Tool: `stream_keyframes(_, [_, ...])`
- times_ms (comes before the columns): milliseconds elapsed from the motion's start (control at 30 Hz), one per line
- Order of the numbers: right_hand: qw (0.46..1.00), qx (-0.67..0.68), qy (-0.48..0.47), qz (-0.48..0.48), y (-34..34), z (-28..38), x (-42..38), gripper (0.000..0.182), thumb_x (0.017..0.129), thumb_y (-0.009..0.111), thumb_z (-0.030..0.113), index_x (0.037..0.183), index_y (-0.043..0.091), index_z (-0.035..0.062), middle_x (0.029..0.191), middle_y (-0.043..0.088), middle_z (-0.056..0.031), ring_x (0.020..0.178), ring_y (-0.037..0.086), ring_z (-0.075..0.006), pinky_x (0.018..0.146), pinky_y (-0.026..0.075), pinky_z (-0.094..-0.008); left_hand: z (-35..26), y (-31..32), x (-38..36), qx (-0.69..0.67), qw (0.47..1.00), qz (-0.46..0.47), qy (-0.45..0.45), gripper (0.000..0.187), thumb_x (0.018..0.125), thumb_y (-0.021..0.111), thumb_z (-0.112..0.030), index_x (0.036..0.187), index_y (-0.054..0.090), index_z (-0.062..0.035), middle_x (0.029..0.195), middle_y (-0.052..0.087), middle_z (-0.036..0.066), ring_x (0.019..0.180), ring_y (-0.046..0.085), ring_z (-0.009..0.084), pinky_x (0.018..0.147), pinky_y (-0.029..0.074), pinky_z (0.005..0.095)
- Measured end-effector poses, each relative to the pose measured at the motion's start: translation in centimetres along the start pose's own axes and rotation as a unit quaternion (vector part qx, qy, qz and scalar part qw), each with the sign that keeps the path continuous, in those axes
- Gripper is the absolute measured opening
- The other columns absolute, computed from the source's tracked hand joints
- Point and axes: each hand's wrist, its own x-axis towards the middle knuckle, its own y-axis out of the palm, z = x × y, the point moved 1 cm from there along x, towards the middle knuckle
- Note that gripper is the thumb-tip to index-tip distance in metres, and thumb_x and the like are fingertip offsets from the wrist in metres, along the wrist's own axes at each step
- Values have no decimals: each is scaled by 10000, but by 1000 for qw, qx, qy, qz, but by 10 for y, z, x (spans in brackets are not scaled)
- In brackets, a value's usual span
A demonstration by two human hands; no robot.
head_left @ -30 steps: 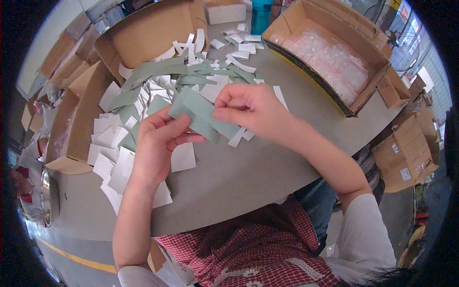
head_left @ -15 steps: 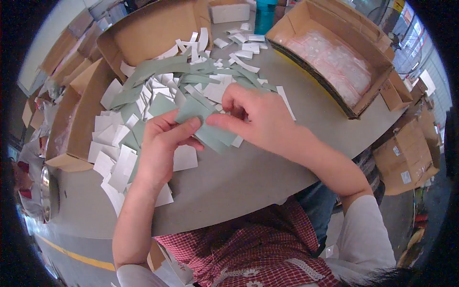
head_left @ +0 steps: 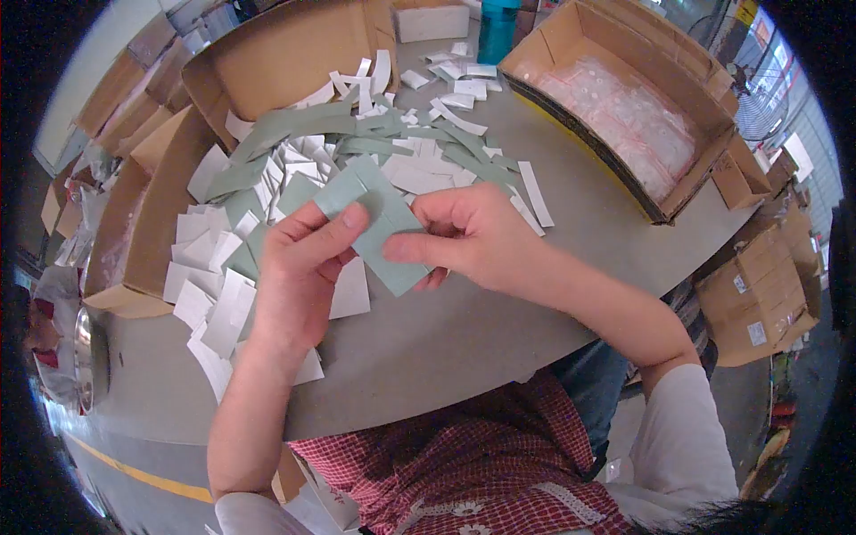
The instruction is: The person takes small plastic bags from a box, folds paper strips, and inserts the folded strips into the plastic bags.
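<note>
A grey-green sheet [head_left: 376,209] with cut lines across it is held up between both hands over the table. My left hand [head_left: 308,254] pinches its left side, the thumb lying on the face and the fingers behind. My right hand [head_left: 473,236] grips the lower right part, thumb on the face and fingers curled underneath. A narrow raised edge shows near the sheet's upper left. Just beyond the hands spreads a heap of white pieces [head_left: 299,165] and green strips [head_left: 299,127]. White rectangular cards [head_left: 230,312] lie loosely beside my left wrist.
An open cardboard box [head_left: 664,209] with clear plastic bags [head_left: 624,120] stands at the right. Another box [head_left: 290,53] lies behind the heap, and a tall carton [head_left: 152,232] stands at the left. Near the back are a teal bottle [head_left: 497,31] and small white packets [head_left: 459,100].
The sheet has turned to show more of its face. My right fingers have moved from above it down to its lower right edge, while my left hand keeps its pinch.
</note>
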Motion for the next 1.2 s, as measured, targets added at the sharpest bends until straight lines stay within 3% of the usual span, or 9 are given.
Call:
stream_keyframes(167, [999, 43, -7, -9, 6, -3, 0, 238, 916, 717, 203, 947, 712, -33, 794, 717, -89, 642, 694, -135, 540, 565, -252, 2, 6, -4, 2, 1000, -2, 25, 290, 934, 679, -206, 1159, 685, -23, 1063, 716, 57, 996, 630, 133, 963, 437, 313])
stream_keyframes(467, [998, 62, -4, 5, 10, -7, 0, 210, 921, 705, 171, 979, 717, -30, 813, 723, -95, 664, 702, -141, 560, 572, -257, -1, 8, -6, 15, 999, 14, 40, 264, 946, 661, -177, 1151, 687, -13, 1055, 715, 52, 987, 613, 118, 943, 429, 300])
stream_keyframes(733, [998, 55, -8, 22, 10, -1, -3, 203, 938, 689, 190, 974, 707, -9, 761, 708, -65, 645, 690, -132, 571, 563, -268, 1, -3, 1, 50, 998, -30, 31, 201, 936, 669, -171, 1059, 714, -19, 931, 721, 39, 835, 642, 106, 801, 487, 282])
stream_keyframes(867, [978, -117, -165, -60, -7, 13, -8, 152, 878, 719, 145, 993, 715, 46, 849, 692, -72, 749, 683, -167, 671, 551, -311, -8, -8, 7, 25, 998, -48, 7, 189, 926, 672, -156, 1042, 714, -13, 915, 721, 43, 796, 653, 104, 754, 504, 268])
stream_keyframes(933, [929, -208, -289, -99, -13, 13, -7, 208, 827, 738, 115, 1033, 728, 91, 972, 669, -85, 874, 664, -201, 767, 533, -336, -7, -12, 8, 21, 999, -39, 2, 188, 923, 672, -151, 1042, 713, -12, 930, 724, 47, 794, 658, 107, 750, 507, 264])
stream_keyframes(1033, [852, -341, -393, -52, -10, 10, 0, 364, 757, 755, 94, 1110, 735, 181, 1130, 570, -91, 1069, 551, -259, 932, 452, -379, -6, -11, 7, 23, 999, -37, -17, 191, 920, 674, -153, 1047, 712, -15, 949, 726, 52, 796, 667, 111, 748, 516, 268])
stream_keyframes(1200, [858, -346, -378, -37, -9, 5, 0, 338, 743, 797, 179, 1074, 769, 242, 1168, 520, -70, 1163, 456, -290, 1021, 350, -431, -9, -7, 1, 23, 999, -22, -31, 202, 917, 685, -163, 1060, 711, -24, 957, 727, 49, 795, 670, 115, 742, 527, 280])
